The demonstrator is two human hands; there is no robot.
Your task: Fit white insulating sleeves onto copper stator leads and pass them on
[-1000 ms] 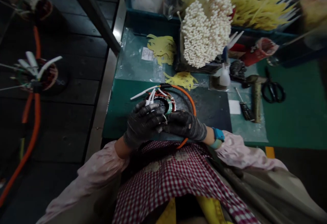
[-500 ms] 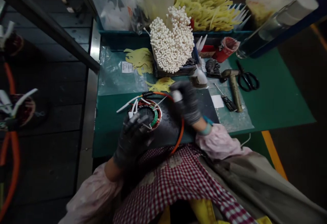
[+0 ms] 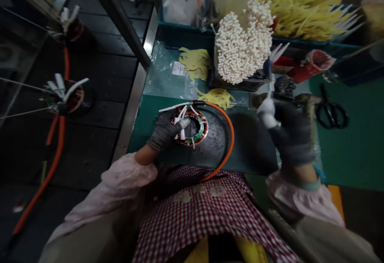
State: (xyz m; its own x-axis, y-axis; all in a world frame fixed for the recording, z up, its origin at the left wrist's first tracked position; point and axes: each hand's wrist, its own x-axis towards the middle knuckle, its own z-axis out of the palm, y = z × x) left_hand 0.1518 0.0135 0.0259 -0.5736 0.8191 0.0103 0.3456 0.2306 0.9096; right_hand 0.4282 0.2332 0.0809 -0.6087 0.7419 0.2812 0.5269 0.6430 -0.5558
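Right hand (image 3: 292,133) just swung off to clutch a white squeeze bottle (image 3: 268,113), well right of the copper-wound stator (image 3: 190,129) clamped in the left hand (image 3: 164,131).

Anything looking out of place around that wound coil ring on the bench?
Nothing looks damaged on the wound stator under the left hand, as far as this dim view shows. The one untidy spot: loose yellow strips lie scattered on the plastic sheet, outside the teal bin.
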